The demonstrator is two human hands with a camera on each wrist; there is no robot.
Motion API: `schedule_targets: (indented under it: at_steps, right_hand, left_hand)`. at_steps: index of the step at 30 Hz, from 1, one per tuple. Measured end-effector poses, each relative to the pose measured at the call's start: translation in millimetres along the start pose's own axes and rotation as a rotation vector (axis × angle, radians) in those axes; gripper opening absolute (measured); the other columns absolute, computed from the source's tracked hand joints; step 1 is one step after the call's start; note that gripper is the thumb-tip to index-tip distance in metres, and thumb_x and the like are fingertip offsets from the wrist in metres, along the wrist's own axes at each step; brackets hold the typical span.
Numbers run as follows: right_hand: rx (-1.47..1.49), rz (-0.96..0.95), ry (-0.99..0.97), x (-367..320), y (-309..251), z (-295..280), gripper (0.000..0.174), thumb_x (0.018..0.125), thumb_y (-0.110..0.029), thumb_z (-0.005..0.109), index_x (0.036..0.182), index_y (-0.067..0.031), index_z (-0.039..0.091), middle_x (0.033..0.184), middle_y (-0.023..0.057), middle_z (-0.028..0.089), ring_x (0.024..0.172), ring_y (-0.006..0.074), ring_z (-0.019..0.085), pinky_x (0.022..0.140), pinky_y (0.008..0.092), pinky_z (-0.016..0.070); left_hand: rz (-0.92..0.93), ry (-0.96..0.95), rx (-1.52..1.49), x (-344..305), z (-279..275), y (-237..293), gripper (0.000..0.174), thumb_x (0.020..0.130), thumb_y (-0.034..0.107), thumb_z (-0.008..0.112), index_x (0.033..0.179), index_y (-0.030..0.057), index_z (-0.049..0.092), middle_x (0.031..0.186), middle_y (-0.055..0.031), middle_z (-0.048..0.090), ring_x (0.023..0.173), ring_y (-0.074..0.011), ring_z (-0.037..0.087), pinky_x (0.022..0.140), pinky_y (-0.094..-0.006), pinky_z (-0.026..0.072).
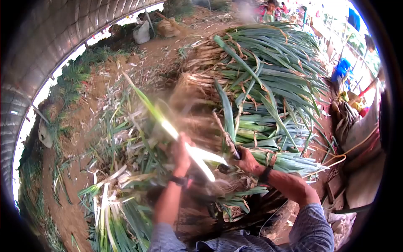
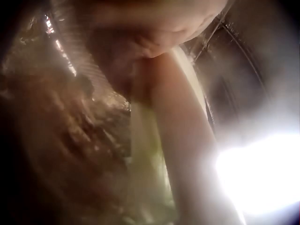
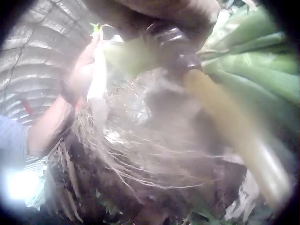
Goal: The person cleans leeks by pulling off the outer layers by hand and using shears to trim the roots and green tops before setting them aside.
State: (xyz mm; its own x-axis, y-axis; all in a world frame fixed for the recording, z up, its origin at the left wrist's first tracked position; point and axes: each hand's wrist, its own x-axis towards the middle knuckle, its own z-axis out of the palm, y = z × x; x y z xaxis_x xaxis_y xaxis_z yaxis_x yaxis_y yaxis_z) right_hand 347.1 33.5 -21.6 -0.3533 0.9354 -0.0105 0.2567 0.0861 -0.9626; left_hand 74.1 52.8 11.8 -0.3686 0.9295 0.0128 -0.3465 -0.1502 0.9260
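Leek stalk gripped, heaps close on both sides

I see the left hand (image 1: 181, 154) clenched round a pale, smooth leek stalk (image 1: 195, 153), blurred by motion and held slantwise just in front of the person. The right hand (image 1: 248, 161) grasps a dark ridged handle (image 3: 176, 44) beside a hairy tangle of roots (image 3: 154, 154). Long, flat green leeks (image 1: 268, 84) crowd the right side, limp trimmings (image 1: 111, 197) the left. Reddish soil (image 1: 79, 126) lies beyond, edged by a ribbed curved wall (image 1: 46, 42)

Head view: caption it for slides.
Left hand grips a long white-green leek stalk; right hand holds a dark handle beside piled leeks.
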Motion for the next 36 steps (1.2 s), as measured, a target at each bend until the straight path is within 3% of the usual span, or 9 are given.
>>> schedule_targets:
  at_steps: [7,10,11,14,17,23,29,33,36]
  right_hand:
    - [-0.113,-0.038,-0.158,-27.9,-22.7,-8.4,0.051,0.081,-0.029,0.076,0.113,0.0067,0.06,0.09,0.0132,0.064,0.081,0.0189,0.055,0.075,0.0357,0.0483]
    - [-0.178,-0.06,-0.174,-34.0,-23.9,-10.7,0.052,0.078,-0.031,0.077,0.11,0.006,0.06,0.082,0.0163,0.061,0.073,0.0206,0.053,0.07,0.0365,0.0479]
    - [-0.226,-0.058,-0.199,-31.8,-22.0,-11.5,0.051,0.078,-0.031,0.077,0.11,0.0056,0.061,0.082,0.0165,0.061,0.073,0.021,0.053,0.07,0.0369,0.0482]
    - [-0.317,-0.068,-0.206,-28.3,-10.1,-16.2,0.05,0.076,-0.031,0.078,0.107,0.0042,0.062,0.082,0.018,0.063,0.073,0.0236,0.057,0.071,0.0391,0.0491]
    - [-0.276,-0.078,-0.162,-22.3,-13.0,-14.5,0.052,0.075,-0.032,0.079,0.107,0.0046,0.063,0.081,0.0189,0.063,0.073,0.0261,0.06,0.071,0.0405,0.0494]
    - [-0.141,0.061,-0.171,-12.5,-26.1,-22.7,0.056,0.08,-0.031,0.08,0.118,0.0033,0.057,0.096,0.0142,0.068,0.082,0.0185,0.062,0.075,0.0368,0.0523]
    - [-0.481,-0.06,-0.158,-14.8,-15.8,-44.7,0.05,0.077,-0.032,0.081,0.109,0.0011,0.06,0.087,0.0193,0.068,0.077,0.0298,0.066,0.072,0.0399,0.0522]
    - [-0.621,-0.113,-0.103,-30.9,0.6,-44.2,0.053,0.074,-0.036,0.082,0.105,0.0006,0.06,0.087,0.0225,0.068,0.078,0.0393,0.067,0.069,0.0437,0.0527]
    - [-0.676,-0.017,-0.116,-42.9,-49.6,-48.3,0.065,0.071,-0.038,0.084,0.118,-0.0012,0.057,0.098,0.023,0.067,0.092,0.0395,0.067,0.078,0.0455,0.0529]
  left_hand:
    - [0.533,0.445,0.4,142.3,-61.2,203.7,0.06,0.094,0.061,0.057,0.065,0.0082,0.056,0.061,-0.0065,0.058,0.055,-0.019,0.056,0.056,-0.0338,0.0453]
    - [0.771,0.367,0.602,200.4,-109.7,282.4,0.064,0.091,0.063,0.058,0.085,-0.0011,0.062,0.073,-0.0119,0.061,0.067,-0.0245,0.06,0.063,-0.038,0.0482]
    - [0.519,0.615,0.835,271.9,-170.6,283.0,0.077,0.085,0.064,0.065,0.106,-0.0093,0.059,0.085,-0.0175,0.065,0.079,-0.0309,0.063,0.073,-0.0419,0.05]
    - [0.355,0.447,1.282,277.1,-197.6,197.1,0.063,0.085,0.05,0.067,0.111,-0.0066,0.059,0.09,-0.0173,0.067,0.079,-0.0309,0.066,0.071,-0.0381,0.0519]
    - [0.078,-0.145,1.014,227.4,-173.4,33.3,0.031,0.09,0.028,0.065,0.105,0.0011,0.066,0.092,-0.0129,0.069,0.072,-0.0277,0.068,0.06,-0.0299,0.0552]
    - [-0.138,-0.829,0.699,-43.5,43.2,-62.5,0.035,0.098,0.041,0.053,0.109,0.0104,0.068,0.09,-0.0071,0.067,0.078,-0.0144,0.063,0.059,-0.0282,0.0514]
    - [0.146,-0.595,0.271,-114.1,78.8,-92.2,0.031,0.097,0.027,0.064,0.118,0.0049,0.058,0.094,-0.0017,0.056,0.077,-0.0085,0.054,0.066,-0.0291,0.0487]
    - [-0.162,-0.551,0.24,-122.4,83.2,-116.2,0.015,0.094,0.019,0.068,0.093,0.0045,0.065,0.082,0.0061,0.059,0.075,-0.0043,0.049,0.071,-0.0232,0.0442]
    - [-0.2,-0.463,0.065,-131.4,90.8,-102.9,0.024,0.094,0.024,0.067,0.106,0.0041,0.068,0.085,0.0037,0.064,0.077,-0.0043,0.053,0.069,-0.0246,0.0448]
